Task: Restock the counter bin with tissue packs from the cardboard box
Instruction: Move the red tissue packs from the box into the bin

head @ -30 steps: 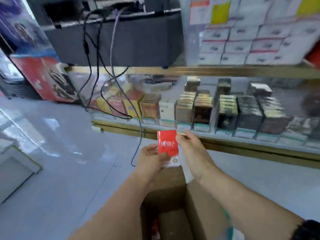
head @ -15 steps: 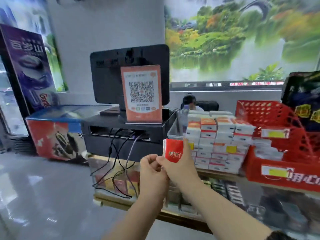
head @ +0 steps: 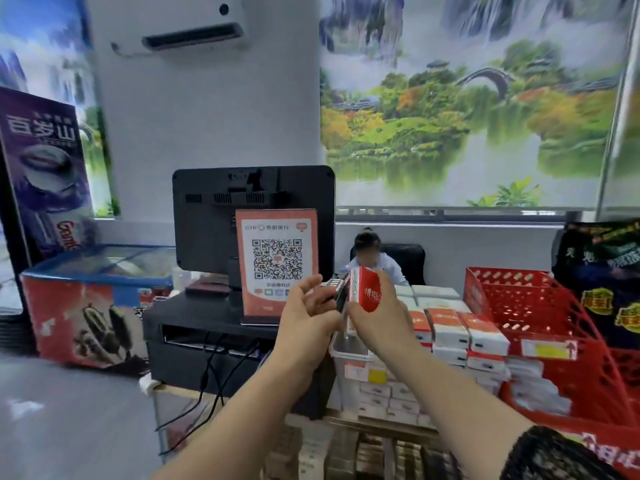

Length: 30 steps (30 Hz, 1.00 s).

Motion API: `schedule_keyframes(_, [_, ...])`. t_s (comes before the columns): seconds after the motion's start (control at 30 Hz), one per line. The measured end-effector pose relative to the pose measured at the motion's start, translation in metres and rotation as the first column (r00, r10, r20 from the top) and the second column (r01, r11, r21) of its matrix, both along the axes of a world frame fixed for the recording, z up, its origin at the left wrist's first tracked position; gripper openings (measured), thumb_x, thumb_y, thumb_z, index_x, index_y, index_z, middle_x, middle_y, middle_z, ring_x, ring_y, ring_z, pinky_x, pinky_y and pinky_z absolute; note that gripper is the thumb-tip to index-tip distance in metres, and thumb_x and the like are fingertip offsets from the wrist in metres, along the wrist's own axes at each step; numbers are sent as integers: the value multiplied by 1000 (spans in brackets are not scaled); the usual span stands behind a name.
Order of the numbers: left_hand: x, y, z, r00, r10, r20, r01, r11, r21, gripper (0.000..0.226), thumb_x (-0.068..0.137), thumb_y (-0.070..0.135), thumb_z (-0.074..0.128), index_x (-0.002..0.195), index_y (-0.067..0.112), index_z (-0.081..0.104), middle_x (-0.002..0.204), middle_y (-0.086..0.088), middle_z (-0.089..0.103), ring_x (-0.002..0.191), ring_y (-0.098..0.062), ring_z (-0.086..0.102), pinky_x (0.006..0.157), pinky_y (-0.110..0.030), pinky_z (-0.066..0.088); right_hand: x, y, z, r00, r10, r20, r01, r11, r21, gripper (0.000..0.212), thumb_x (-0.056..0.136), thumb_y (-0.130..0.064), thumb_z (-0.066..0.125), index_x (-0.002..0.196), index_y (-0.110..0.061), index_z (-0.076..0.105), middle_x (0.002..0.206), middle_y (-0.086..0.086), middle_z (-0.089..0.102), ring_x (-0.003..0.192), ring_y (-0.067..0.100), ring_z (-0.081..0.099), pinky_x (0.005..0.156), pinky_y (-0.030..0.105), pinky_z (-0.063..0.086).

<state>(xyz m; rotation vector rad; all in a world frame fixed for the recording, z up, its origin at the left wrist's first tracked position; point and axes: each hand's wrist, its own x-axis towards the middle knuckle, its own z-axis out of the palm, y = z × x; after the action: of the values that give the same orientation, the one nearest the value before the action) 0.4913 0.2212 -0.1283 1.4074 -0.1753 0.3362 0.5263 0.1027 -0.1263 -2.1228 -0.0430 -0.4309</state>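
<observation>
One red tissue pack (head: 367, 289) gripped by right hand (head: 379, 323), left hand (head: 308, 322) alongside — seemingly slack, empty — over counter bin (head: 351, 353) rim.

The single view comes from a wide-angle camera on the person's head, standing just before the table (head: 377, 423) and facing almost level across it, past the back of the monitor (head: 207, 223) to the mural (head: 467, 116) on the far wall. The arms (head: 242, 410) run up from the bottom edge. The left grip (head: 308, 317) and the right grip (head: 375, 322), which holds the tissue pack (head: 367, 289), sit near the lens at mid-frame, above the bin (head: 349, 353).
</observation>
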Motion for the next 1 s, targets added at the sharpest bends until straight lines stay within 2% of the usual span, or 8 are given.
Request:
schedule_keyframes(0.1, [18, 4, 15, 999, 5, 33, -3, 999, -44, 57, 72, -7, 57, 112, 32, 52, 117, 2, 63, 107, -12, 60, 83, -33, 53, 29, -7, 2, 996, -88, -24, 84, 986, -146, 50, 87, -36, 49, 135, -31, 35, 120, 13, 52, 107, 34, 50, 95, 43, 43])
schedule_keyframes(0.2, [31, 5, 24, 999, -17, 39, 20, 996, -87, 56, 65, 2, 59, 112, 32, 53, 116, 1, 63, 107, -14, 61, 79, -31, 54, 52, -9, -1, 976, -213, -50, 186, 928, -323, 48, 88, -34, 49, 134, -24, 37, 126, 16, 38, 113, 36, 42, 94, 39, 37])
schedule_keyframes(0.33, [49, 11, 26, 999, -38, 34, 40, 996, -82, 49, 80, -6, 57, 111, 32, 54, 116, 1, 63, 108, -13, 61, 80, -29, 52, 80, -4, -14, 950, -313, -22, 256, 814, -522, 40, 87, -28, 51, 125, -16, 49, 129, 15, 34, 115, 34, 38, 91, 38, 39])
schedule_keyframes(0.53, [64, 18, 24, 999, -50, 13, 51, 996, -75, 39, 85, 2, 60, 115, 28, 56, 114, 3, 64, 102, -8, 62, 80, -26, 50, 101, -6, -35, 929, -369, 7, 295, 731, -616, 40, 87, -34, 51, 122, -15, 49, 127, 15, 38, 114, 32, 38, 91, 34, 39])
schedule_keyframes(0.7, [70, 19, 20, 999, -51, 2, 51, 996, -79, 40, 85, 3, 61, 119, 24, 57, 114, 3, 64, 100, -7, 63, 81, -27, 51, 110, -8, -45, 920, -391, 12, 308, 706, -637, 40, 87, -35, 52, 121, -14, 49, 125, 15, 37, 113, 30, 38, 90, 33, 40])
schedule_keyframes(0.8, [73, 19, 16, 999, -52, -12, 51, 996, -72, 40, 85, 4, 62, 119, 25, 57, 115, 3, 64, 101, -8, 63, 82, -28, 52, 113, -7, -50, 918, -395, 49, 320, 658, -681, 42, 87, -37, 53, 121, -13, 49, 123, 13, 39, 109, 28, 40, 86, 32, 41])
schedule_keyframes(0.93, [75, 22, 13, 998, -50, -37, 47, 996, -79, 37, 85, 3, 62, 115, 25, 58, 115, 1, 64, 102, -10, 63, 84, -30, 52, 116, -9, -55, 903, -418, 96, 350, 588, -730, 48, 84, -46, 55, 121, -15, 49, 121, 12, 43, 107, 26, 41, 83, 32, 38])
schedule_keyframes(1.0, [75, 24, 11, 998, -44, -42, 40, 996, -86, 36, 84, 3, 63, 113, 25, 59, 114, 0, 64, 102, -12, 63, 85, -32, 52, 114, -9, -54, 894, -426, 137, 376, 551, -745, 55, 83, -57, 50, 120, -16, 51, 121, 12, 45, 108, 26, 41, 84, 35, 37])
